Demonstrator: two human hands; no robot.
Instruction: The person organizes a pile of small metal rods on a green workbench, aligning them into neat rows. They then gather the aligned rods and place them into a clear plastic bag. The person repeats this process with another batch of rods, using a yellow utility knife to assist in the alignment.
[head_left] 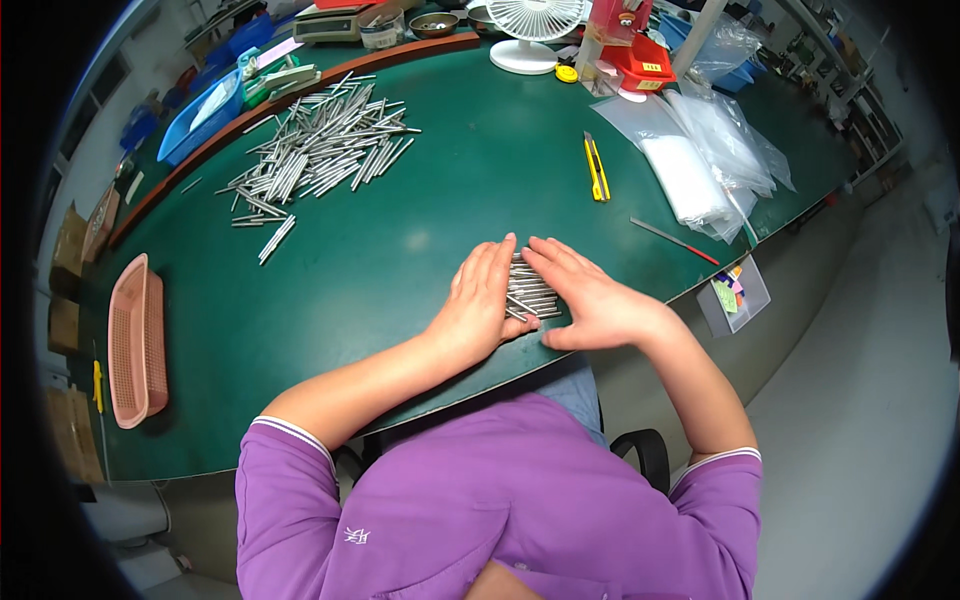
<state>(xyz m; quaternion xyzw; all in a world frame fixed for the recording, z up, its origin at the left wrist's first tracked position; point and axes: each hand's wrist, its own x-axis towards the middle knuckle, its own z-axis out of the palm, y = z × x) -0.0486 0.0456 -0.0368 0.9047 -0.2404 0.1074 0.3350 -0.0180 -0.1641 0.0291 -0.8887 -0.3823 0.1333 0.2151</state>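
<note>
Cupping both hands around a small bundle of metal rods (533, 291) on the green table (330, 310), to the right of the big heap of loose rods (325, 140) and nearer the body. Laying the left hand (482, 290) along the left ends of the bundle, unclenched, with straight fingers side by side and the thumb reaching round to the near rods. Holding the right hand (590, 295) loosely open on the opposite side, with straight fingers over the right ends and the thumb spread apart. Cannot tell whether the right palm meets the metal. Wearing a purple shirt (430, 510).

Can see, just left of the heap, a blue tray (188, 142); left of the heap and nearer the body, a pink basket (154, 335). Just off the near side of the heap, can spot a few stray rods (278, 240). Right of the heap, can make out a yellow cutter (596, 168), then, farther right, clear plastic bags (690, 170); also right but nearer the body, a thin tool with a red handle (672, 240). Beyond the heap and to its right, can find a white fan (530, 58) and a red bin (640, 65); straight beyond, a scale (330, 28).
</note>
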